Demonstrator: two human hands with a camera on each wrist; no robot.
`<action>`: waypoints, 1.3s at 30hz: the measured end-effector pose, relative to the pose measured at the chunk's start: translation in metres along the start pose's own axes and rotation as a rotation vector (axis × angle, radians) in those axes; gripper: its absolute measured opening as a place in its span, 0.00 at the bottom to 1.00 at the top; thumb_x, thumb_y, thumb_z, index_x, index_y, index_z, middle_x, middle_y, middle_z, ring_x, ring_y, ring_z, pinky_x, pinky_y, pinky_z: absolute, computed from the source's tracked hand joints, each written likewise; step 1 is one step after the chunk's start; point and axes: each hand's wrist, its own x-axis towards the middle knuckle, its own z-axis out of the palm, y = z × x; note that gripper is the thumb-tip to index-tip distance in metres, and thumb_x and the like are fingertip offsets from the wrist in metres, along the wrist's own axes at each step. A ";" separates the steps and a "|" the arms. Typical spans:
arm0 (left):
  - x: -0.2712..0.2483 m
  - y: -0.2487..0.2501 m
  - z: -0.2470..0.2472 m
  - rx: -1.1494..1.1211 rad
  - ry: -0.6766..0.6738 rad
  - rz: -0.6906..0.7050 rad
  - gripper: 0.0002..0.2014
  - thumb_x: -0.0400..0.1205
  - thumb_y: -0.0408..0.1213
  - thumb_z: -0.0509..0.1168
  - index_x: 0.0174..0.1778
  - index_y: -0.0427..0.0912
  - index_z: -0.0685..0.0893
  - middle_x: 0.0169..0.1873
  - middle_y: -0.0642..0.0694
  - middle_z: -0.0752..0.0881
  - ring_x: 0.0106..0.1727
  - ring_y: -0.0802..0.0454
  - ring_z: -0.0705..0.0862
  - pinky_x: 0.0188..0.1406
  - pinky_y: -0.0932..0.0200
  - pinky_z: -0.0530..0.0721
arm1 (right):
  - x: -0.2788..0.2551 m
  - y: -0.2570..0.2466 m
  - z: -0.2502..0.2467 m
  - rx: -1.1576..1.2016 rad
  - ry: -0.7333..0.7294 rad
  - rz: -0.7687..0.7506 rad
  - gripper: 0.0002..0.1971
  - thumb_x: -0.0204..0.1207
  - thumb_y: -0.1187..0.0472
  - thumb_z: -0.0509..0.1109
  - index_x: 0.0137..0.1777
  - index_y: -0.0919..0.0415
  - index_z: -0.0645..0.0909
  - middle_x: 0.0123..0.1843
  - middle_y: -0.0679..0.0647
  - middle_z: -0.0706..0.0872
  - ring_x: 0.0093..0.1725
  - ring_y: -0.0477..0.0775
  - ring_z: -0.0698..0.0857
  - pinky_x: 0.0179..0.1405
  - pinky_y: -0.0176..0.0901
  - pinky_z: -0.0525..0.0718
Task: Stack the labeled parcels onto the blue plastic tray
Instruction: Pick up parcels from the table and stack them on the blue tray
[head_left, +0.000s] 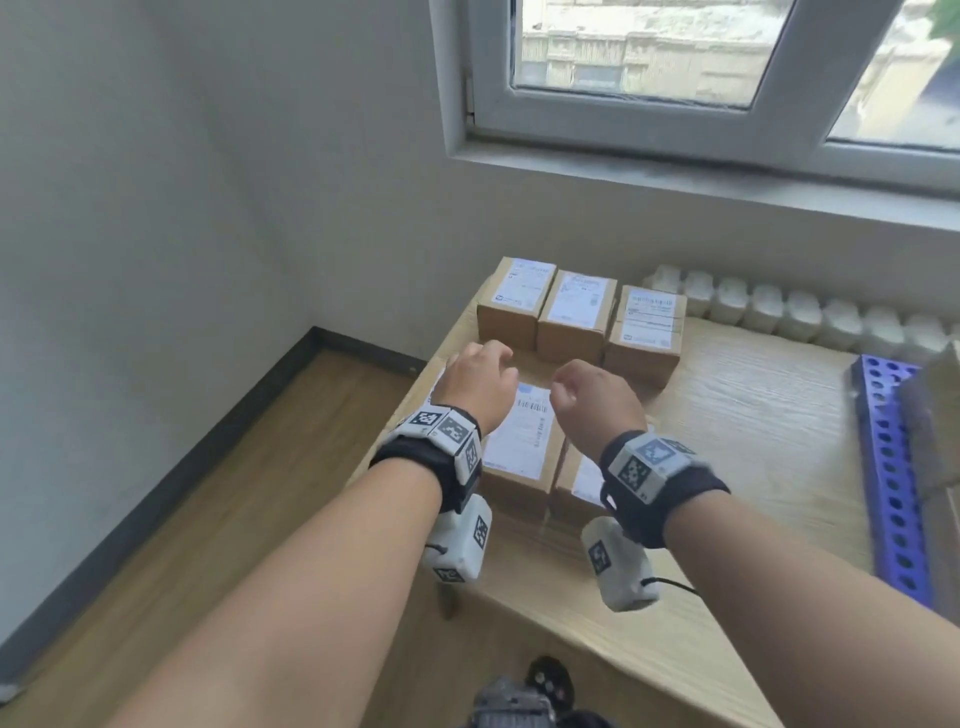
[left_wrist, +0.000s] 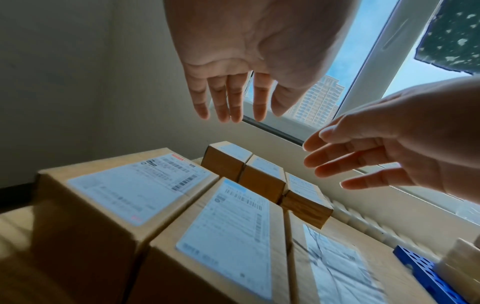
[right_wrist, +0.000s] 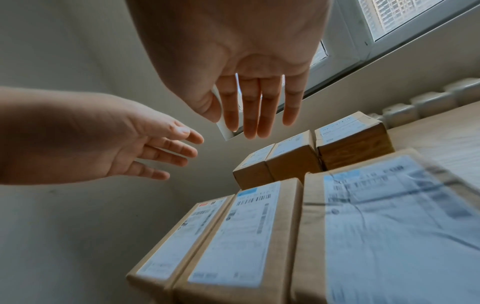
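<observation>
Three large labeled cardboard parcels lie side by side at the table's near left; the middle parcel shows between my wrists. Behind them stand three small labeled parcels in a row. My left hand hovers over the left large parcel, fingers straight, holding nothing. My right hand hovers over the right large parcel, also with straight, empty fingers. The blue plastic tray lies at the table's right.
A cardboard box sits on the tray at the frame's right edge. A white radiator runs along the wall behind the table, under the window. Wooden floor lies beyond the table's left edge.
</observation>
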 end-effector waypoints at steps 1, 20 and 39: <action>0.011 -0.001 0.002 -0.010 -0.014 -0.007 0.18 0.87 0.43 0.56 0.73 0.49 0.76 0.73 0.46 0.76 0.72 0.46 0.74 0.72 0.46 0.74 | 0.012 0.000 -0.001 -0.009 -0.003 0.003 0.14 0.82 0.55 0.57 0.61 0.54 0.81 0.57 0.50 0.87 0.52 0.52 0.83 0.49 0.46 0.82; 0.225 -0.044 0.013 -0.223 -0.132 -0.181 0.24 0.85 0.43 0.61 0.78 0.44 0.70 0.73 0.40 0.75 0.73 0.42 0.75 0.73 0.50 0.72 | 0.178 -0.012 0.033 0.174 -0.067 0.223 0.17 0.83 0.58 0.61 0.71 0.57 0.78 0.66 0.53 0.84 0.63 0.53 0.82 0.62 0.45 0.78; 0.278 -0.061 0.056 -0.471 -0.339 -0.351 0.27 0.80 0.48 0.61 0.75 0.41 0.75 0.66 0.45 0.83 0.64 0.42 0.81 0.68 0.48 0.78 | 0.215 -0.016 0.063 0.300 -0.063 0.308 0.27 0.79 0.58 0.66 0.78 0.53 0.71 0.63 0.52 0.84 0.53 0.50 0.83 0.59 0.44 0.80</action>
